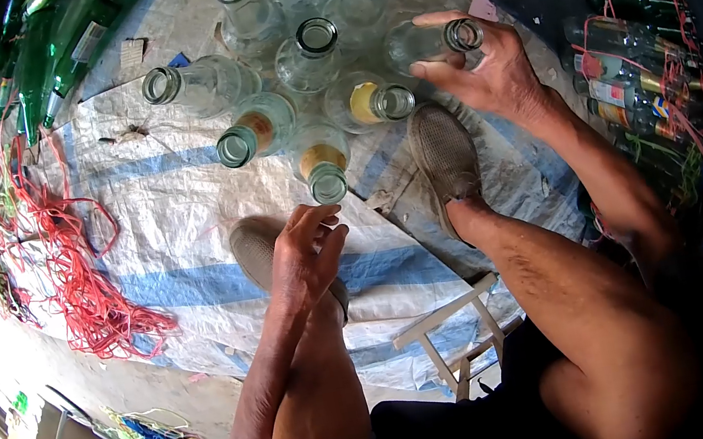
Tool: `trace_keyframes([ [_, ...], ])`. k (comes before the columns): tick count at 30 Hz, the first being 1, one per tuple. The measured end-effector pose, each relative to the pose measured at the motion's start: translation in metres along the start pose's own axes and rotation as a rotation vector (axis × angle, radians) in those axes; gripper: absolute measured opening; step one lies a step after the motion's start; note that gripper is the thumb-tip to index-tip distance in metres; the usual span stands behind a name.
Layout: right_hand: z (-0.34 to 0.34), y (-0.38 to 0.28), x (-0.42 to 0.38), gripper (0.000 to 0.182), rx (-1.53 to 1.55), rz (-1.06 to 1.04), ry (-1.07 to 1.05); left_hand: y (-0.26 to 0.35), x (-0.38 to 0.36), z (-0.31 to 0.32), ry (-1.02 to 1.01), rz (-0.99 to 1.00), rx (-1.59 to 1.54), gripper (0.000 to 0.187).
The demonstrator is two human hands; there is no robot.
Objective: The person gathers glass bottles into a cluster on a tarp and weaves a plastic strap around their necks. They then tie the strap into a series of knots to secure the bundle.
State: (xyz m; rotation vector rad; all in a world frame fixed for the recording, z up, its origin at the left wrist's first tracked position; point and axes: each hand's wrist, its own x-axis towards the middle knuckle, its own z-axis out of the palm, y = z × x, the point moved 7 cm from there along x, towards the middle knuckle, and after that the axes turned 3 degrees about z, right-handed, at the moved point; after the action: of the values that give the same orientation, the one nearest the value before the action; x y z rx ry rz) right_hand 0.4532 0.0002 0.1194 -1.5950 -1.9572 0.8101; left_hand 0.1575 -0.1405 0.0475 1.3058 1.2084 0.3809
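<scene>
Several clear glass bottles stand in a close cluster on a striped plastic sheet (173,223), their open mouths facing up toward me. My right hand (493,63) is wrapped around the rightmost bottle (419,45), thumb on the near side and fingers on the far side. Just below the nearest bottle (324,163), which carries a yellowish label, my left hand (308,248) hovers over my shoe with its fingers loosely curled and apart. Nothing shows between them. Beside that bottle are another with a yellow label (364,104) and one with a brownish label (258,128).
Red plastic twine (89,275) lies in a tangled heap at left. Green bottles (60,59) are piled at the upper left. Tied bundles of bottles (639,65) rest at right. A small wooden stool frame (455,328) sits between my legs and my shoes flank the cluster.
</scene>
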Motion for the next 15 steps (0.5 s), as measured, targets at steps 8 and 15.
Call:
trace_keyframes([
  [8, -0.001, -0.014, 0.004, 0.045, 0.098, 0.029, -0.007, -0.018, -0.001, -0.002, 0.069, 0.014, 0.065, 0.028],
  [15, -0.005, -0.018, 0.008, 0.047, 0.082, 0.03, -0.05, -0.014, 0.0, -0.013, 0.142, 0.074, 0.08, 0.016],
])
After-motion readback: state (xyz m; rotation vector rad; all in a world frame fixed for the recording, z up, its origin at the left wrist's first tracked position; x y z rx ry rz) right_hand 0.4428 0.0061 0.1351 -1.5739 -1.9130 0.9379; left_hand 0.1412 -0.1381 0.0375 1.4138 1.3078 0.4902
